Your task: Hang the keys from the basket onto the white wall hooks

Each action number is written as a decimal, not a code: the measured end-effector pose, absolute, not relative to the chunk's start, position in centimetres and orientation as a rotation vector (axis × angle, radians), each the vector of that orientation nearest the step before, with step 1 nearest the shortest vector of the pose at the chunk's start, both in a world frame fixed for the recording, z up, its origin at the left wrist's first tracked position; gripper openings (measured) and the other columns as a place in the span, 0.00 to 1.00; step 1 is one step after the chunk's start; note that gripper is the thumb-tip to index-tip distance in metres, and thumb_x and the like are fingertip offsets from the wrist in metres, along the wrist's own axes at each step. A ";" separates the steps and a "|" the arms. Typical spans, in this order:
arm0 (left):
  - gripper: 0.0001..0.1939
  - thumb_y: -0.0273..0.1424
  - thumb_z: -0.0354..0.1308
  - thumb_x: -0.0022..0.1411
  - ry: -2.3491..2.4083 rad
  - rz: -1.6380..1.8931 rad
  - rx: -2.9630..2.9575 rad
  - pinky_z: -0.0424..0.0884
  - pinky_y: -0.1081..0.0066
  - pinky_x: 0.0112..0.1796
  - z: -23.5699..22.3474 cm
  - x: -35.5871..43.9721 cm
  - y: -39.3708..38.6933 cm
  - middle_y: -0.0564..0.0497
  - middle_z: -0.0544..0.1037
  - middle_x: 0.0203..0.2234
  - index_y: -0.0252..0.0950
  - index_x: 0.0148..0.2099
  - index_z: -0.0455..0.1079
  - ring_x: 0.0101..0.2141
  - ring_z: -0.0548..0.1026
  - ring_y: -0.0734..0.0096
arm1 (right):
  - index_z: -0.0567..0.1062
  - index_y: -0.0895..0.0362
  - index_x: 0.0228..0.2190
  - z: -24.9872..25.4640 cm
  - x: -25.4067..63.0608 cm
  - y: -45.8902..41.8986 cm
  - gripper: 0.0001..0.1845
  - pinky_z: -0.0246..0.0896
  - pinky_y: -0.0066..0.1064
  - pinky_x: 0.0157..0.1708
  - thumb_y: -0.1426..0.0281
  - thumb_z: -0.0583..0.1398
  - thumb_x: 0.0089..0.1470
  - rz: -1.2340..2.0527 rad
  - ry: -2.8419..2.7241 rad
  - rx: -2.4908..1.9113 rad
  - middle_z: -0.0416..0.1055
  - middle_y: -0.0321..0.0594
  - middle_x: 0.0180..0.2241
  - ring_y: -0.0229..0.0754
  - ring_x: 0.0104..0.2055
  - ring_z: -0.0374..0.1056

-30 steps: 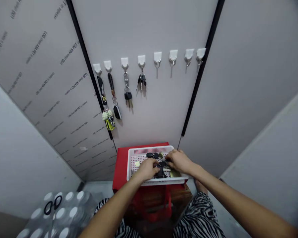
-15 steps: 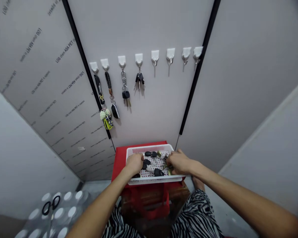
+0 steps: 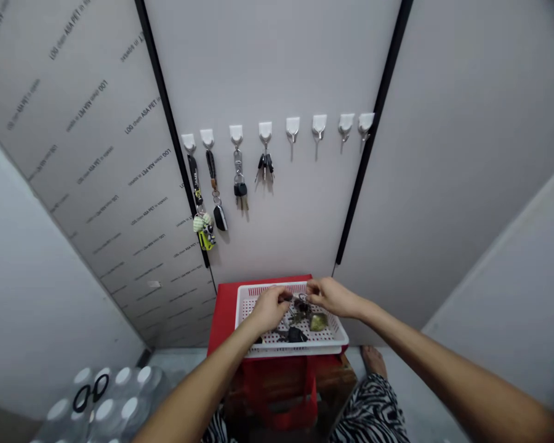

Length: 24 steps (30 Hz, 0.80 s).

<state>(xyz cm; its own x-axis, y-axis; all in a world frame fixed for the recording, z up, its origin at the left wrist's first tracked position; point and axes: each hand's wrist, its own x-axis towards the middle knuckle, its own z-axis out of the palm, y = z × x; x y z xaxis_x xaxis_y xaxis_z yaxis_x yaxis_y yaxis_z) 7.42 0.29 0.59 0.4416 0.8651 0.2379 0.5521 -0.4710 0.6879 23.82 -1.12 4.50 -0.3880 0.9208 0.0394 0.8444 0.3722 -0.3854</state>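
A white perforated plastic basket [image 3: 295, 351] holds several loose keys. Over its left half, my left hand [image 3: 268, 307] is closed, fingertips pinched at the edge of a bunch of keys [image 3: 301, 305]. My right hand [image 3: 330, 296] pinches the ring of that bunch from the right, just above the basket floor. Below the hands lie a black-headed key [image 3: 296, 335] and a yellowish-green square fob [image 3: 318, 322]. What exactly sits between the left fingertips is partly hidden.
White hooks run in a row along the wall; a lanyard with charms [image 3: 203, 227], a strap with a fob [image 3: 220, 216] and key bunches [image 3: 240, 191] [image 3: 264, 165] hang on the left ones. A red bag [image 3: 226, 314] lies under the basket. Scissors [image 3: 91, 392] rest on capped bottles [image 3: 129, 407].
My right hand has lifted toward the basket's back edge with the key bunch. My left hand has moved right, close to it. The view has tilted slightly up.
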 end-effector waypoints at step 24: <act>0.16 0.25 0.48 0.46 1.056 1.578 2.040 0.62 0.76 0.35 19.7 9.4 5.0 0.50 0.69 0.32 0.34 0.41 0.59 0.33 0.66 0.77 | 0.61 0.61 0.15 23.7 19.9 4.7 0.07 0.58 0.23 0.19 0.77 0.52 0.40 0.666 -1.325 -0.996 0.58 0.31 0.12 0.28 0.15 0.58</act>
